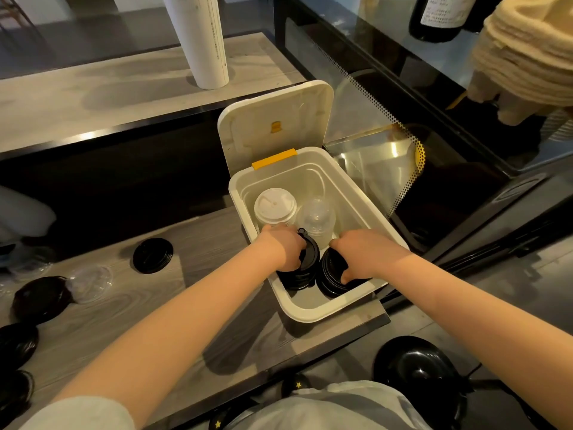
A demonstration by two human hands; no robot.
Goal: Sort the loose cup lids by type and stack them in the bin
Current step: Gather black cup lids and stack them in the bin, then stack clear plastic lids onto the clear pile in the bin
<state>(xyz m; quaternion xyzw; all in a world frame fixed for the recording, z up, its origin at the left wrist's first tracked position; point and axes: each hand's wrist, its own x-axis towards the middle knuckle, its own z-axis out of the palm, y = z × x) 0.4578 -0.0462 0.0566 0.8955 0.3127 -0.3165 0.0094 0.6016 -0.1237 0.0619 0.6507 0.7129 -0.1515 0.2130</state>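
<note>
Grey wood-grain counter (155, 311), white bin (310, 318) on it (cover raised), loose black lids (153, 255), one clear lid (90, 283)

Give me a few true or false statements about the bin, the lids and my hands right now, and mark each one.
1. The bin has its hinged cover standing open. True.
2. The left hand grips the left black stack and the right hand grips the right black stack, both inside the bin. True.
3. The white lid stack stands on the counter, outside the bin. False: it stands inside the bin, beside the clear domed lids.
4. Every loose lid is off the counter. False: a loose black lid and a clear flat lid lie there, with more black lids further left.
</note>
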